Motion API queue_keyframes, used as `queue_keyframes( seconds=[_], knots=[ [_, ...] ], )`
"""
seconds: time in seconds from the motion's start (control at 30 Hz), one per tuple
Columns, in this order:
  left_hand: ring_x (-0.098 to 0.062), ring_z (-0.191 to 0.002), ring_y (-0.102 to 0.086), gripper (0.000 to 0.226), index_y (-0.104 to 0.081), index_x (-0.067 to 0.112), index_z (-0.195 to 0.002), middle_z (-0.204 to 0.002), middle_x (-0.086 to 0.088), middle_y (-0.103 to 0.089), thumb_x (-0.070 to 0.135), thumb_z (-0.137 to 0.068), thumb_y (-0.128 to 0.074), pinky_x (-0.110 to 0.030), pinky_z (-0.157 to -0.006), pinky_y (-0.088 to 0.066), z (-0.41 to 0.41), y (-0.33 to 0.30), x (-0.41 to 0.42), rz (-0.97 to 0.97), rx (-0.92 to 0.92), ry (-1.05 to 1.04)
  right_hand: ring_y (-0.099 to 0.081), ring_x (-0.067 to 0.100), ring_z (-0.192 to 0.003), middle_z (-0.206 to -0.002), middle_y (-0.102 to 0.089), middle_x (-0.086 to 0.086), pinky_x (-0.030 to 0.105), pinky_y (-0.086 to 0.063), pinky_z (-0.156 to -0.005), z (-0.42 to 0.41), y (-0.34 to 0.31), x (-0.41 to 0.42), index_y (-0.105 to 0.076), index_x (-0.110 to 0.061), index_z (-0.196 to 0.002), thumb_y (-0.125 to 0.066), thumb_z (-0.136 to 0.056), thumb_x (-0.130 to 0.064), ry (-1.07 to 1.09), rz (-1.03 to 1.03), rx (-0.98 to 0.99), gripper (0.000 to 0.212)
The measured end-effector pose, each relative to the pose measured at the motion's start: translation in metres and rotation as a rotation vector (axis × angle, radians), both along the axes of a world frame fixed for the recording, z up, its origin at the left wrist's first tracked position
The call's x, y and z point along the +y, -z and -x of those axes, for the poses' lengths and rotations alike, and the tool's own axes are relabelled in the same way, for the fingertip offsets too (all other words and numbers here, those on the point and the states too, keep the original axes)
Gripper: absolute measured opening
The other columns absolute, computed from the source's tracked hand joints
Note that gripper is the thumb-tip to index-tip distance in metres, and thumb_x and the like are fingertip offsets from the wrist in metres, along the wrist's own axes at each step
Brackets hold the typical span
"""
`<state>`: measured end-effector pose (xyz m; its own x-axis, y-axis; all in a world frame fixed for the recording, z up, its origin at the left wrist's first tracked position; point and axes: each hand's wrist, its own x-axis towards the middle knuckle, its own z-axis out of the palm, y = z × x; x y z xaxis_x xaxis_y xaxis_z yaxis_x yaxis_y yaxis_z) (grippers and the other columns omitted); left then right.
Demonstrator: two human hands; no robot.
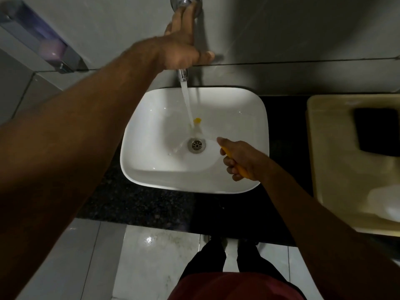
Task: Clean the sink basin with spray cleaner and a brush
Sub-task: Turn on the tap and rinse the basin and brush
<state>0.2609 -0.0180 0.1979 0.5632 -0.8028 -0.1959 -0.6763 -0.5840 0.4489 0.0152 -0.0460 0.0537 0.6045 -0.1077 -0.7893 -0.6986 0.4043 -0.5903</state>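
Note:
A white rectangular sink basin (151, 131) sits on a dark speckled counter, with a metal drain (196, 145) at its middle. A chrome wall tap (183, 75) pours a stream of water into the basin. My left hand (184, 44) is wrapped over the tap, fingers reaching up to its chrome wall plate. My right hand (239, 160) is shut on the orange handle of a brush (229, 155) over the basin's right side. The brush's blurred head with an orange tip (197, 120) lies under the water stream, just behind the drain. No spray cleaner shows.
A wall-mounted soap dispenser (52, 48) with pale purple soap hangs at the upper left. A cream plastic tub (329, 161) holding a black object and something white stands on the counter to the right. Wet floor tiles and my legs show below the counter edge.

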Motion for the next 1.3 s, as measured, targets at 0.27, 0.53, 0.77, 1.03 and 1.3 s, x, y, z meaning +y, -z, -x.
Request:
queue_keyframes(
  seconds=[0.27, 0.53, 0.77, 1.03, 1.3],
  knots=[
    [-0.034, -0.155, -0.016, 0.114, 0.004, 0.025, -0.161, -0.17, -0.004, 0.0, 0.055, -0.08, -0.071, -0.049, -0.124, -0.027, -0.002, 0.004, -0.001, 0.08, 0.017, 0.009, -0.035, 0.013, -0.039, -0.048, -0.039, -0.003, 0.023, -0.03, -0.042, 0.001, 0.0, -0.006, -0.054, -0.011, -0.092, -0.051, -0.093, -0.06, -0.083, 0.071, 0.02, 0.049],
    [-0.034, -0.155, -0.012, 0.115, 0.002, 0.02, -0.161, -0.169, -0.01, -0.006, 0.057, -0.081, -0.07, -0.049, -0.124, -0.025, 0.001, 0.002, -0.001, 0.091, -0.024, 0.024, -0.035, 0.012, -0.038, -0.048, -0.039, -0.003, 0.022, -0.031, -0.04, -0.002, -0.002, -0.008, -0.055, -0.011, -0.095, -0.049, -0.094, -0.06, -0.08, 0.081, 0.019, 0.049],
    [-0.031, -0.154, -0.015, 0.11, -0.003, 0.019, -0.16, -0.166, -0.009, -0.012, 0.059, -0.081, -0.068, -0.046, -0.124, -0.024, -0.002, 0.006, 0.0, 0.104, -0.035, 0.042, -0.033, 0.013, -0.04, -0.047, -0.037, -0.003, 0.023, -0.029, -0.042, -0.003, -0.008, -0.008, -0.052, -0.012, -0.093, -0.049, -0.094, -0.059, -0.024, 0.062, 0.033, 0.047],
    [-0.031, -0.154, -0.018, 0.116, 0.006, 0.019, -0.16, -0.169, -0.01, 0.005, 0.051, -0.076, -0.067, -0.041, -0.123, -0.029, -0.003, 0.009, 0.004, 0.143, 0.085, -0.078, -0.035, 0.012, -0.037, -0.047, -0.039, -0.003, 0.022, -0.031, -0.038, 0.001, -0.01, -0.006, -0.053, -0.013, -0.094, -0.05, -0.093, -0.06, -0.028, 0.04, 0.042, 0.048],
    [-0.004, -0.082, -0.07, 0.081, -0.027, 0.016, -0.155, -0.098, -0.003, -0.067, 0.016, -0.088, -0.073, -0.014, -0.076, -0.056, 0.007, 0.034, 0.057, 0.46, 0.264, -0.215, -0.033, 0.012, -0.04, -0.047, -0.036, -0.003, 0.024, -0.028, -0.044, -0.002, -0.026, 0.015, -0.051, -0.012, -0.093, -0.047, -0.096, -0.056, 0.083, 0.103, 0.003, 0.045]
  ],
)
